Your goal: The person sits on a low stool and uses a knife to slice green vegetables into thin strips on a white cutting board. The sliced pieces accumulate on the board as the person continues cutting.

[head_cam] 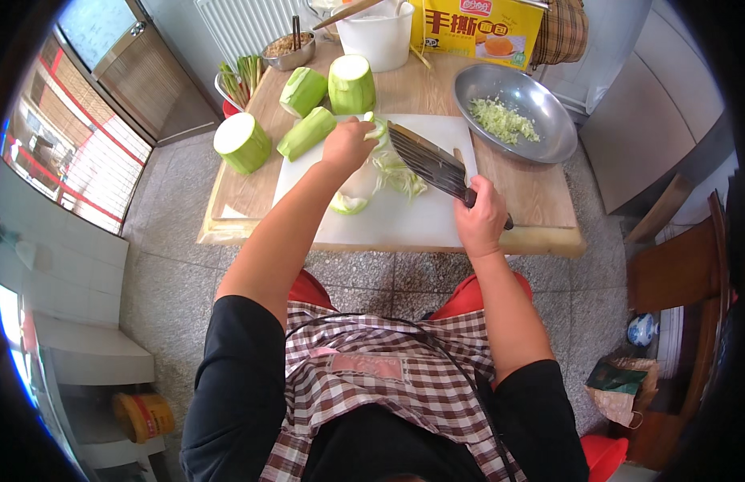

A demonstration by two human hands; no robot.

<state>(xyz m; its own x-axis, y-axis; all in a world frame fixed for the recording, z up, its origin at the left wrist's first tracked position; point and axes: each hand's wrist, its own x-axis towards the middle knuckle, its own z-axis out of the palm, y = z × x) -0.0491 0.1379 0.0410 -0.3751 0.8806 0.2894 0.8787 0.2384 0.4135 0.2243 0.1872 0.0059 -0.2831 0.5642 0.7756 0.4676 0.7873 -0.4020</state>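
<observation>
My right hand grips the black handle of a kitchen cleaver, its blade tilted up to the left over the white cutting board. My left hand has its fingers at pale green gourd slices near the board's far edge; whether it grips them is unclear. Thin gourd shreds lie under and beside the blade, and a curved gourd piece lies nearer me. A peeled gourd length rests across the board's left edge. Chopped gourd sits in a steel bowl at the right.
Cut gourd chunks stand on the wooden table left and behind the board. At the back are a small metal bowl with chopsticks, a white tub and a yellow carton. Green stalks stand beyond the left edge.
</observation>
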